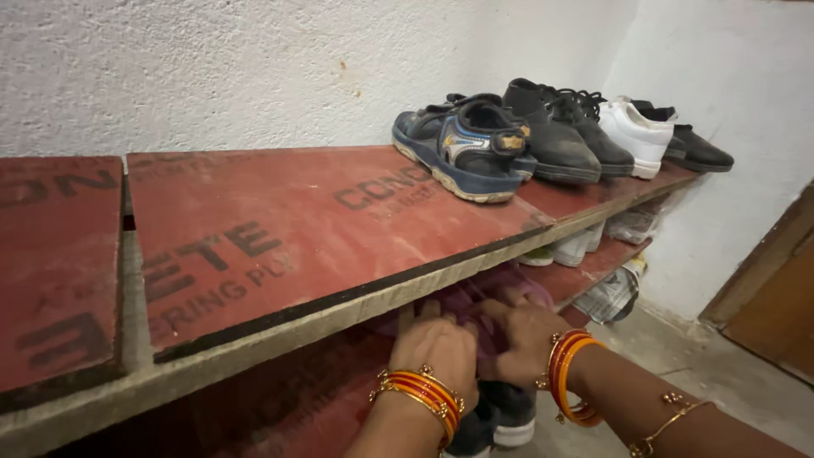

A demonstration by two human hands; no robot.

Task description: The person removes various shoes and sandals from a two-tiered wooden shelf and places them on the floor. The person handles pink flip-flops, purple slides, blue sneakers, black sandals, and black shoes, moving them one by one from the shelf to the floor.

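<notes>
Pink-purple soft shoe point(475, 293) lies on the lower red shelf point(585, 276), under the upper board. Both hands, left point(437, 343) and right point(521, 335), press upon it, fingers closed around its upper. Judged light, pliable; best gripped at the sides.

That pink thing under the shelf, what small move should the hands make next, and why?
Probably draw the pink thing outward a little. Both the left hand and right hand rest on it, but the top shelf board hides most of it.
</notes>
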